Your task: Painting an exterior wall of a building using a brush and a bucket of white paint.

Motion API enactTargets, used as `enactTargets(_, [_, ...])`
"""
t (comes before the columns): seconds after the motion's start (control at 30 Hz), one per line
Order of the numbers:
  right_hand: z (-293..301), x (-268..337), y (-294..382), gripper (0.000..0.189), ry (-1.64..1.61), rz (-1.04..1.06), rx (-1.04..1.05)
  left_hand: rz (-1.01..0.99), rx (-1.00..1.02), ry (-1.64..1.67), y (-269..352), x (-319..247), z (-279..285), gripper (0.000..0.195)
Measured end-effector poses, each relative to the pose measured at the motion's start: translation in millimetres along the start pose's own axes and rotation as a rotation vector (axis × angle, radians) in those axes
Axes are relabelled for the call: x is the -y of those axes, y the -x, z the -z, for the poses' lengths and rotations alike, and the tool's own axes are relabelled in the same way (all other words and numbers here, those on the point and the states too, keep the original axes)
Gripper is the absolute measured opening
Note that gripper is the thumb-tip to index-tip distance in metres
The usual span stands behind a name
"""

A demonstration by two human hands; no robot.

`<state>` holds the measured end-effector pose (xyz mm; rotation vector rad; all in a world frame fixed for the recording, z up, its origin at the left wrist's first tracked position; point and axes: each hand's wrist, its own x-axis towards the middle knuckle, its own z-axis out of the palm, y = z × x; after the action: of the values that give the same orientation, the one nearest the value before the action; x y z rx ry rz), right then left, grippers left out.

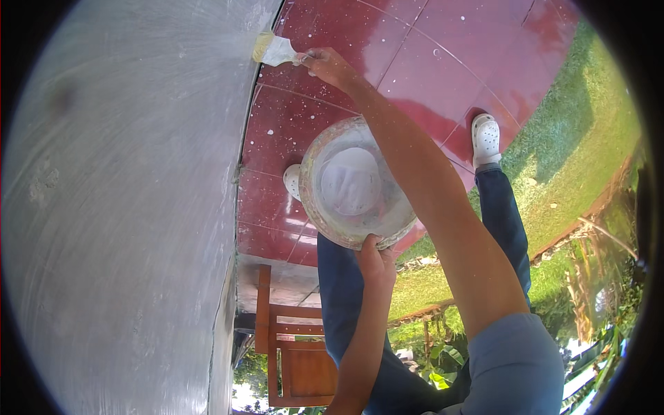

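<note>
My right hand (pixel 327 66) grips the handle of a wide paintbrush (pixel 277 50), its ferrule smeared white. The pale yellowish bristles meet the grey-white wall (pixel 129 197) at its foot, beside the floor edge. My left hand (pixel 377 262) holds a round, paint-stained basin (pixel 324 231) by the rim, thumb over the edge. White liquid, apparently paint (pixel 350 181), lies in the bottom of the basin. My right forearm crosses in front of the basin's right side and hides part of it.
Red floor tiles (pixel 306 114) carry many white spatters. My feet, in white clogs (pixel 486 140), stand apart; the basin partly covers one. A wooden chair (pixel 306 368) stands near the wall. Grass (pixel 565 150) borders the tiles, with plants (pixel 446 358) beyond.
</note>
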<state>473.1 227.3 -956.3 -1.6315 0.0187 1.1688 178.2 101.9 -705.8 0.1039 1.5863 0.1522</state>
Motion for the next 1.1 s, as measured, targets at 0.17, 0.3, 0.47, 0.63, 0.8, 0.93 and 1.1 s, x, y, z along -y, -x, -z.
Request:
enactTargets(0.17, [-9,16,-10,0.043,0.419,0.247,-0.207,-0.03,-0.05,-0.017,5,-19,0,0.062])
enactTargets(0.3, [20,-2,-59,0.035,0.23,0.126,-0.463,-0.003,-0.037,-0.015,4,-7,-8,0.063])
enactTargets(0.47, [-28,37,-27,0.036,-0.004,0.137,-0.342,-0.022,-0.068,-0.034,6,-28,8,0.064])
enactTargets(0.63, [-70,3,1,0.048,0.567,-0.003,0.327,0.006,-0.057,-0.034,6,-11,-5,0.064])
enactTargets(0.8, [-39,3,-29,0.042,0.986,0.385,0.313,0.024,-0.067,0.02,2,-17,3,0.066])
enactTargets(0.93, [76,19,-111,0.033,1.199,0.617,-0.09,0.09,-0.086,0.017,7,-14,-11,0.066])
enactTargets(1.1, [111,1,-135,0.036,0.849,0.806,-0.738,0.091,-0.08,0.022,7,-17,-13,0.065])
